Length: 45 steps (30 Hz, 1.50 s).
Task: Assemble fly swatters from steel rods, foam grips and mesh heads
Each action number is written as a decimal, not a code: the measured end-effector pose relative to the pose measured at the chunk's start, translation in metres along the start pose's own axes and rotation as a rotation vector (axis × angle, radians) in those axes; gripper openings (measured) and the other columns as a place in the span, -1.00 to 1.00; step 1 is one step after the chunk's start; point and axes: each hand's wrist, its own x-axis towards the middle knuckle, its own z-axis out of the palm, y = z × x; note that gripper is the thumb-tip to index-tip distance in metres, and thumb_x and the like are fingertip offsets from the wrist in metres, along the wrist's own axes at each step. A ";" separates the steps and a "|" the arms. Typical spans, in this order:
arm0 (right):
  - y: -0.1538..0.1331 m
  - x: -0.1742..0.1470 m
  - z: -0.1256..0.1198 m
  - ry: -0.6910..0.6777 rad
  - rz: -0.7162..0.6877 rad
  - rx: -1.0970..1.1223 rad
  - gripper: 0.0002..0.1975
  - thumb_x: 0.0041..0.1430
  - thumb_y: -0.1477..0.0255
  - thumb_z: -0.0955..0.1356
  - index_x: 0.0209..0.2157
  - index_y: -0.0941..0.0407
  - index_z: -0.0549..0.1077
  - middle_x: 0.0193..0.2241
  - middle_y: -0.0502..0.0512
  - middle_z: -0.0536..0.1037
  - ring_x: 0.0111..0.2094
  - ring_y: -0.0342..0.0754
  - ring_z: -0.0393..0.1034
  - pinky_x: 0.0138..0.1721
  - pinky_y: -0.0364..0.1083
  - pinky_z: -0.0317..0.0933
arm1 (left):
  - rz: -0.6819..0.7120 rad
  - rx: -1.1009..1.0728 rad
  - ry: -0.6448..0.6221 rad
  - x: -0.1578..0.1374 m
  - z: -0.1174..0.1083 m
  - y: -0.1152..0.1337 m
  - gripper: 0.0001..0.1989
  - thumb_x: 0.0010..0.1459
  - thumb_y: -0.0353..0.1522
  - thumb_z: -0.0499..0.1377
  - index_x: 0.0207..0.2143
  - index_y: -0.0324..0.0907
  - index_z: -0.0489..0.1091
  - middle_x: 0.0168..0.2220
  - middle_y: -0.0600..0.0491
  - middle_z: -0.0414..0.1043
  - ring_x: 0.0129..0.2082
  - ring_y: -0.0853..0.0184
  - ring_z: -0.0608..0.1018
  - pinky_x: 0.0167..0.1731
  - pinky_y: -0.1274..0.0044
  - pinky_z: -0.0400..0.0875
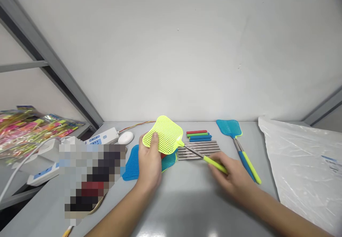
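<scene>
Brightly filled packets [37, 124] at my 10 o'clock; plastic bag [304, 165] at 2, contents unclear; two swatters [230, 127] at 1. My left hand [150, 160] and right hand [232, 173] grip one yellow swatter [169, 133].

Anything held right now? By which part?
Yes, a yellow-green fly swatter: left hand on its mesh head, right hand on its handle.

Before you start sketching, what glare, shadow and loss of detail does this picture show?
All in the head view: glare spots on the grey tabletop at the bottom edge; a soft shadow there between the forearms; pixelation hides detail left of the left hand; the packets at far left look smeared.
</scene>
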 end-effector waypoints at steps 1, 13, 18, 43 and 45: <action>0.002 0.000 0.001 0.037 -0.028 0.012 -0.92 0.29 0.35 0.22 -0.23 0.04 0.30 -0.46 -0.04 0.40 -0.50 -0.14 0.25 -0.47 -0.16 0.08 | 0.014 0.004 0.004 0.000 -0.001 0.000 -0.63 0.16 -0.15 0.18 -0.04 -0.08 0.26 -0.13 0.01 0.47 -0.16 0.28 0.55 -0.17 0.43 0.45; 0.017 0.005 -0.006 0.312 -0.352 -0.208 -0.91 0.27 0.56 0.24 -0.25 0.08 0.31 -0.43 0.00 0.32 -0.46 -0.17 0.23 -0.45 -0.18 0.05 | 0.199 -0.180 -0.235 -0.011 0.004 0.009 -0.50 0.28 -0.03 -0.15 0.12 0.00 0.28 0.11 0.03 0.32 0.17 0.22 0.30 0.11 0.38 0.26; 0.010 0.002 -0.007 0.263 -0.406 -0.444 -0.84 0.31 0.39 0.26 -0.10 0.08 0.35 -0.43 -0.01 0.39 -0.50 -0.17 0.27 -0.49 -0.17 0.03 | 0.199 -0.269 -0.257 0.000 0.000 0.016 -0.49 0.20 -0.12 -0.10 0.01 -0.18 0.41 0.04 -0.05 0.41 0.10 0.12 0.38 0.04 0.35 0.31; 0.000 0.002 -0.020 0.320 -0.457 -0.814 -0.65 0.24 0.61 0.18 -0.03 0.11 0.43 -0.55 -0.04 0.39 -0.62 -0.19 0.14 -0.56 -0.08 -0.18 | 0.131 -0.122 -0.323 -0.001 0.003 0.010 -0.50 0.25 -0.06 -0.08 0.08 -0.11 0.32 0.14 -0.01 0.32 0.20 0.17 0.28 0.16 0.31 0.17; -0.003 0.006 -0.025 0.304 -0.471 -0.842 -0.65 0.23 0.62 0.18 -0.03 0.11 0.43 -0.54 -0.04 0.40 -0.63 -0.20 0.11 -0.56 -0.08 -0.20 | 0.142 -0.137 -0.331 -0.002 0.002 0.009 -0.51 0.26 -0.07 -0.08 0.09 -0.13 0.30 0.12 -0.03 0.34 0.17 0.18 0.32 0.14 0.31 0.19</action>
